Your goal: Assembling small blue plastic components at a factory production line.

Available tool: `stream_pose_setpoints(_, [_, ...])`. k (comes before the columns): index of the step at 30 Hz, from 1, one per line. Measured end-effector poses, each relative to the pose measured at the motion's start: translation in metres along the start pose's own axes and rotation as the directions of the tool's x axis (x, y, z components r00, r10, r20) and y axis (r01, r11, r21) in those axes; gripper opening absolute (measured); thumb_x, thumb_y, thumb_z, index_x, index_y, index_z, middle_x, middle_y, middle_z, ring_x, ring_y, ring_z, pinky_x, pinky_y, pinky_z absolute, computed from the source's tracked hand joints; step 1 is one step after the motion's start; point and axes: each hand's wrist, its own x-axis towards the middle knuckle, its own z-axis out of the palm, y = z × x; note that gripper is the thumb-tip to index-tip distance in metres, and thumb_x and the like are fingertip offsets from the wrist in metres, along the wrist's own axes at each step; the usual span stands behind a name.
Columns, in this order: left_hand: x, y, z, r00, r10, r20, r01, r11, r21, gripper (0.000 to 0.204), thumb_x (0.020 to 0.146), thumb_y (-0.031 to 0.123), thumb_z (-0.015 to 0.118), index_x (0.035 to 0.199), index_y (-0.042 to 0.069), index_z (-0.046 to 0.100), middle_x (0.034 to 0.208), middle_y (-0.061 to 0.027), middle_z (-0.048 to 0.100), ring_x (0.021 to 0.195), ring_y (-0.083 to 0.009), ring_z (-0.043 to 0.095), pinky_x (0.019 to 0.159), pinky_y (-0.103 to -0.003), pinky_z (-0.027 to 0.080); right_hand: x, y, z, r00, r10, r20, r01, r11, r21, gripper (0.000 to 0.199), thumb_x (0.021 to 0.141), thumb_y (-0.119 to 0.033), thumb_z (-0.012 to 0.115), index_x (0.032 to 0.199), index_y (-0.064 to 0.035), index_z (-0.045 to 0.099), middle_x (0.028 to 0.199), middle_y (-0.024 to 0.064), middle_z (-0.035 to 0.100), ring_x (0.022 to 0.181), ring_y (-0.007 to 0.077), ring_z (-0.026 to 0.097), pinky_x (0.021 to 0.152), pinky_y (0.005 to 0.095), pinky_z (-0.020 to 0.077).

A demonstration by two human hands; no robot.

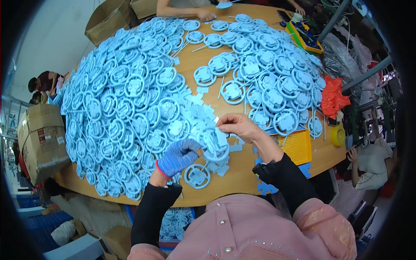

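My left hand [178, 156], in a blue knit glove, is closed at the left rim of a light-blue plastic wheel-shaped part [223, 156]. Its fingertips are partly hidden there. My bare right hand [240, 126] pinches a small pale-blue flat piece [221, 138] above that wheel's middle. Just below, another wheel-shaped part [197, 176] lies flat on the wooden table [232, 175]. Small light-blue flat pieces [201, 112] are scattered beyond my hands.
Large heaps of wheel-shaped parts [130, 108] cover the left and far right of the table. At right are a yellow basket [303, 147], a red plastic bag [333, 97] and a tape roll [338, 135]. A co-worker's hand [206, 15] works across the table. Cardboard boxes [43, 138] stand left.
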Motion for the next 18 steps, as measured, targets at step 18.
stream_pose_setpoints(18, [0.017, 0.006, 0.023, 0.990, -0.001, -0.144, -0.018, 0.991, -0.136, 0.008, 0.085, 0.002, 0.065, 0.092, 0.006, 0.064, 0.088, -0.0007, 0.063, 0.072, -0.0075, 0.056, 0.065, -0.023, 0.046, -0.025, 0.016, -0.007, 0.998, 0.017, -0.055, -0.015, 1.000, 0.025, 0.021, 0.084, -0.013, 0.071, 0.103, -0.0058, 0.066, 0.094, 0.0006, 0.065, 0.083, 0.0084, 0.058, 0.076, 0.0248, 0.0477])
